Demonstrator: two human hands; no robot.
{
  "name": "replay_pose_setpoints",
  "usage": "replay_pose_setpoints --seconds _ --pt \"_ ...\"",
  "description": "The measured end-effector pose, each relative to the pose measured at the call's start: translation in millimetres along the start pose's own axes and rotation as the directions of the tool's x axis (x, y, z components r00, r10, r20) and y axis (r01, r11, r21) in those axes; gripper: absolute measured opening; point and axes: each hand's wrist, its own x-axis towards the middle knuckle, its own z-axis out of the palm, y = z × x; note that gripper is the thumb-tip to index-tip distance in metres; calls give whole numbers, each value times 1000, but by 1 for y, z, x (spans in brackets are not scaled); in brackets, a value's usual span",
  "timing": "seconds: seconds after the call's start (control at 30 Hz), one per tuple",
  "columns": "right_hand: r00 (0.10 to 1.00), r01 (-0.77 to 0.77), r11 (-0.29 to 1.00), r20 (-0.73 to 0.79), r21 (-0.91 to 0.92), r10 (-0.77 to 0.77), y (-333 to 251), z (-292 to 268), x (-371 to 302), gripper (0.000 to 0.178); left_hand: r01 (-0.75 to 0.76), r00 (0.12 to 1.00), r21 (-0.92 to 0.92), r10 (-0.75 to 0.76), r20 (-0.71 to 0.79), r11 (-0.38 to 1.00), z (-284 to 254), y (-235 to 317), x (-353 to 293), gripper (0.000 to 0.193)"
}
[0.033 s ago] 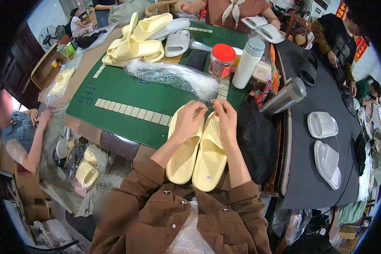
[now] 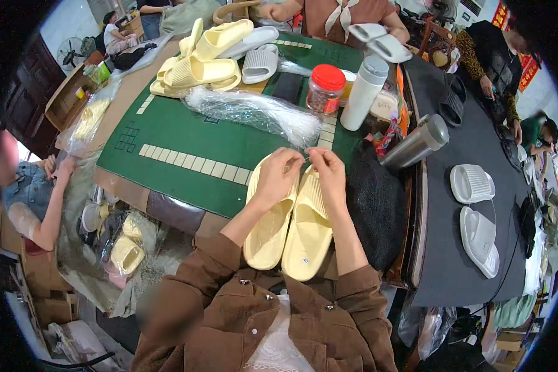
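A pair of pale yellow slides (image 2: 307,247) lies side by side at the table's near edge, toes pointing away from me. Above their straps, my left hand (image 2: 279,177) and my right hand (image 2: 328,175) pinch a thin, pale plastic tie (image 2: 305,157) between their fingertips. The fingers hide most of it, so I cannot tell if its ends are joined. Just beyond my hands lies a bundle of white plastic ties (image 2: 297,124), partly inside a clear plastic bag (image 2: 229,106).
Yellow slides (image 2: 199,69) are heaped at the far left of the green table (image 2: 186,137). A red-lidded jar (image 2: 326,90), white bottle (image 2: 364,93) and steel flask (image 2: 417,144) stand right. White slides (image 2: 477,232) lie on the grey table. Across, a person holds white slides (image 2: 387,44).
The white slides held by the person across have shifted slightly to the left. My hands stay over the yellow slides with almost no movement.
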Motion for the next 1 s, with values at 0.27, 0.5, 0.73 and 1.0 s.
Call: replay_pose_setpoints --seconds 0.27,0.5,0.73,1.0 --pt "995 57 996 -84 64 -52 8 -3 2 23 31 999 -12 -31 10 999 -1 -1 0 9" --pt "989 64 993 -142 99 -50 5 -1 0 27 -9 1000 29 9 -2 1000 -1 -3 0 9" --pt "964 157 983 -231 92 -132 -2 -1 -3 29 -23 1000 37 23 -18 999 -1 -2 1 10" --pt "974 226 954 13 -196 -228 2 6 -2 20 -61 997 5 61 -48 998 -1 -3 1 9"
